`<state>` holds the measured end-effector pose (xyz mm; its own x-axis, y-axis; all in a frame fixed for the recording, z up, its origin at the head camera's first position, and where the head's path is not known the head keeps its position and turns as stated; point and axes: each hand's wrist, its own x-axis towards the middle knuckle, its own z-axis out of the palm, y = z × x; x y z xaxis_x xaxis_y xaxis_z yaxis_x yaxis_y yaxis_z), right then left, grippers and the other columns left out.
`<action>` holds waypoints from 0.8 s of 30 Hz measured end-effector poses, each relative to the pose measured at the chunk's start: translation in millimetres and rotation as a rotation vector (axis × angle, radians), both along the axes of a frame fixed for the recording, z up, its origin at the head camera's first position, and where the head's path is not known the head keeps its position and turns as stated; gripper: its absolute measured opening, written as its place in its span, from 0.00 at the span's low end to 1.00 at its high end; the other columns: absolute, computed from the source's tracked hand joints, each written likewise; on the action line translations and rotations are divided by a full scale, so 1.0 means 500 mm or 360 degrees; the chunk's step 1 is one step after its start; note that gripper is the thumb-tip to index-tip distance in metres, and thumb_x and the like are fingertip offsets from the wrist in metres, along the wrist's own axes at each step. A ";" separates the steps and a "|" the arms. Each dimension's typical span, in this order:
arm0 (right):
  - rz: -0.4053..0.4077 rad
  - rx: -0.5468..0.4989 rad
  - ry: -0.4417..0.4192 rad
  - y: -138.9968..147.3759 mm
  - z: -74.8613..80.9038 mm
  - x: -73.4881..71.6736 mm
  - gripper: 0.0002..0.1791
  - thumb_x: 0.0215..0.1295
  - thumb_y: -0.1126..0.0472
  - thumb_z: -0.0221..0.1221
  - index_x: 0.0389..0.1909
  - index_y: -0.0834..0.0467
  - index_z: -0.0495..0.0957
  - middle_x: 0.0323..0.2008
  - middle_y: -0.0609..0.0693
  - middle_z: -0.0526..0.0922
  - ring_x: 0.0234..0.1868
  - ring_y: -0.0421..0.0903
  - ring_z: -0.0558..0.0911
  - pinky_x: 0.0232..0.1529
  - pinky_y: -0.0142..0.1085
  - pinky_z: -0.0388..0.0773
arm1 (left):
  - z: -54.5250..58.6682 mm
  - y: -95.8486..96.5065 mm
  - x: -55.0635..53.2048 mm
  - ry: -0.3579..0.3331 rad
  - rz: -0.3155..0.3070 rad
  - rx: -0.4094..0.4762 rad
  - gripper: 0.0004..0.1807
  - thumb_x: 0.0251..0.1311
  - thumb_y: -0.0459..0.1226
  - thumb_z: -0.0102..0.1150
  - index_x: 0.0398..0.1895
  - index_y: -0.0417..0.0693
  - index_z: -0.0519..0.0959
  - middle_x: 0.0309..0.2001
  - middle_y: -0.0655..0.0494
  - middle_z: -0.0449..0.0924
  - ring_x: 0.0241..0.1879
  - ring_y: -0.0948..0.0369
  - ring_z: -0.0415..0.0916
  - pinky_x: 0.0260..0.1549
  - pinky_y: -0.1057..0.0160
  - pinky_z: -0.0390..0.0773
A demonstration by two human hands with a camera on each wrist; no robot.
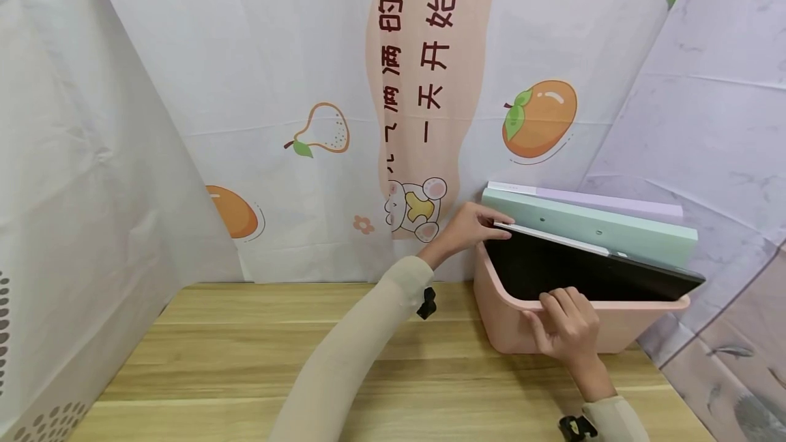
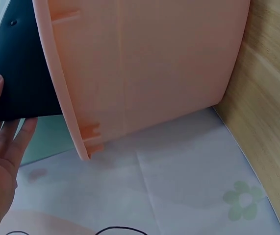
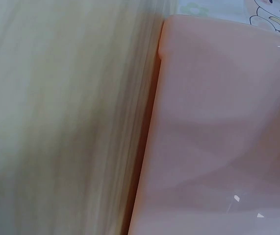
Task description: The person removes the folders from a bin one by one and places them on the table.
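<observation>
A pink storage bin [image 1: 510, 333] stands at the right of the table with ring binders upright in it. My left hand [image 1: 468, 229] pinches the upper left corner of the black binder [image 1: 552, 268], which leans toward the bin's front. In the left wrist view the thumb lies on the black cover [image 2: 24, 73] and the fingers are behind its edge. My right hand [image 1: 570, 327] grips the bin's front rim, fingers over the top and thumb outside. The right wrist view has only the bin's outer wall [image 3: 218, 107], no fingers. Behind the black binder stands a mint green binder [image 1: 645, 227].
A light purple binder [image 1: 614, 202] is rearmost in the bin. A printed cloth [image 1: 295, 224] hangs right behind the wooden table [image 1: 258, 360]. White perforated material [image 1: 49, 421] borders the left side, and a marbled cloth [image 1: 706, 155] hangs at the right.
</observation>
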<state>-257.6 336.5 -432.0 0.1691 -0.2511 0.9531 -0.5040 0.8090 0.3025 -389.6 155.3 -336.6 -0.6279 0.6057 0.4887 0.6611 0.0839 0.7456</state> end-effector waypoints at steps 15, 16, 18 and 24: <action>-0.0027 0.0013 -0.0025 0.008 -0.008 -0.001 0.33 0.72 0.44 0.55 0.17 0.69 0.74 0.16 0.61 0.72 0.17 0.56 0.66 0.16 0.48 0.63 | 0.012 0.002 0.018 0.0052 -0.0067 0.0054 0.11 0.60 0.33 0.72 0.45 0.43 0.90 0.45 0.49 0.90 0.31 0.73 0.82 0.35 0.74 0.83; -0.0028 0.0014 -0.0024 0.008 -0.008 -0.001 0.33 0.72 0.44 0.55 0.17 0.69 0.74 0.16 0.61 0.72 0.17 0.56 0.66 0.16 0.48 0.63 | 0.014 0.002 0.019 0.0050 -0.0068 0.0056 0.10 0.60 0.33 0.72 0.45 0.43 0.90 0.45 0.49 0.90 0.32 0.73 0.83 0.36 0.73 0.84; -0.0029 0.0014 -0.0022 0.009 -0.007 -0.002 0.33 0.72 0.44 0.55 0.17 0.69 0.74 0.16 0.61 0.72 0.17 0.56 0.66 0.16 0.48 0.63 | 0.017 0.002 0.020 0.0049 -0.0066 0.0062 0.10 0.60 0.33 0.72 0.44 0.44 0.90 0.44 0.50 0.91 0.33 0.72 0.83 0.37 0.72 0.85; -0.0023 0.0011 -0.0002 0.008 -0.005 -0.003 0.33 0.72 0.44 0.55 0.17 0.69 0.74 0.16 0.61 0.72 0.17 0.56 0.66 0.15 0.48 0.63 | 0.025 0.002 0.023 0.0013 -0.0107 0.0144 0.09 0.58 0.31 0.73 0.43 0.40 0.90 0.43 0.46 0.90 0.33 0.70 0.84 0.37 0.71 0.85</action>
<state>-259.0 340.3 -434.4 0.1644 -0.2600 0.9515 -0.4928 0.8140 0.3076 -378.0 156.2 -324.3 -0.5831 0.5996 0.5481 0.6690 -0.0284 0.7428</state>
